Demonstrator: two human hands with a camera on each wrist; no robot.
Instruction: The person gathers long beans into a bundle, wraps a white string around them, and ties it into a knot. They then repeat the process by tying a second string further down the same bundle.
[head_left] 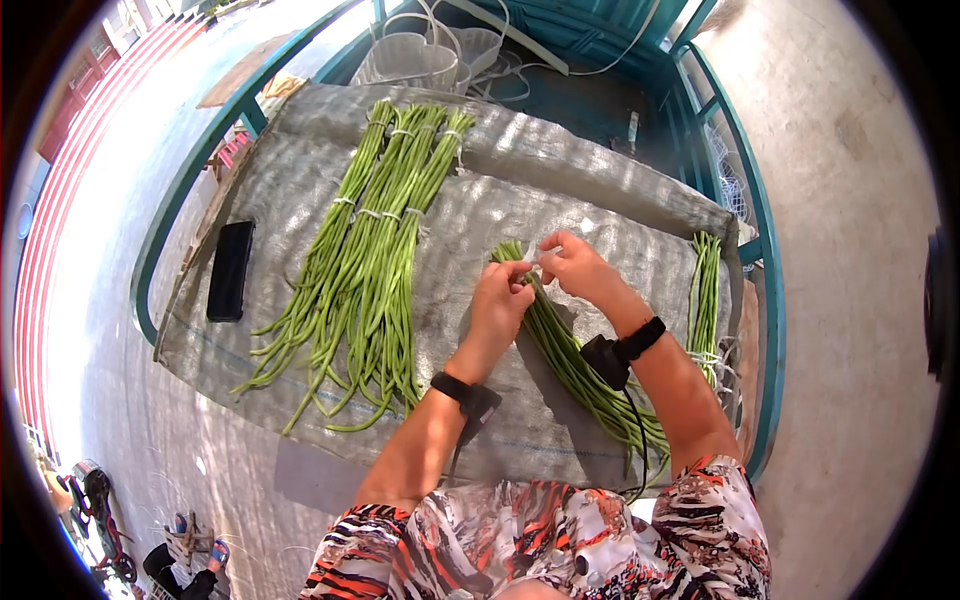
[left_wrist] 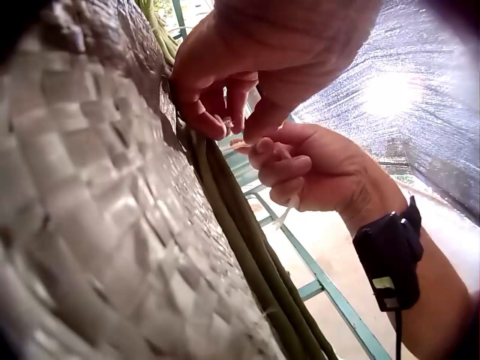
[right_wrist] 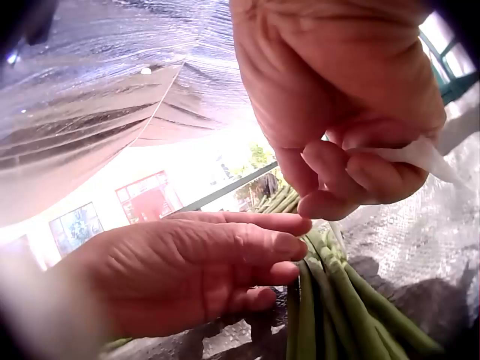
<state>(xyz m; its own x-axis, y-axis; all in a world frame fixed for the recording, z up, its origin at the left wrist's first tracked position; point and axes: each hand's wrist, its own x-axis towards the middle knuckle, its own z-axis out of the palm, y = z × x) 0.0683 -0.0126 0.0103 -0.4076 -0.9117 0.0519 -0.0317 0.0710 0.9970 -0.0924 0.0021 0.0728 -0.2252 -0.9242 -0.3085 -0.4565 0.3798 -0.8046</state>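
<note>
One bundle of long, slender green beans (head_left: 565, 352) lies right of centre on the grey woven plastic sheet (head_left: 460, 225), gathered end near mid-sheet, loose ends toward the near edge. Right hand (head_left: 575, 268): fingers curled, gripping a thin white film-like strip (right_wrist: 416, 156). Left hand (head_left: 497, 303): thumb and fingertips apparently pinching the same strip at the gathered end. Three tied green bundles (head_left: 378, 232) lie toward the left edge; a slim tied green bundle (head_left: 704, 285) lies along the right edge. Caution: uneven tension may loosen the strip and splay the beans; excess pull may snap it. The thin black cable (head_left: 643, 430) below the right wrist may snag loose ends.
</note>
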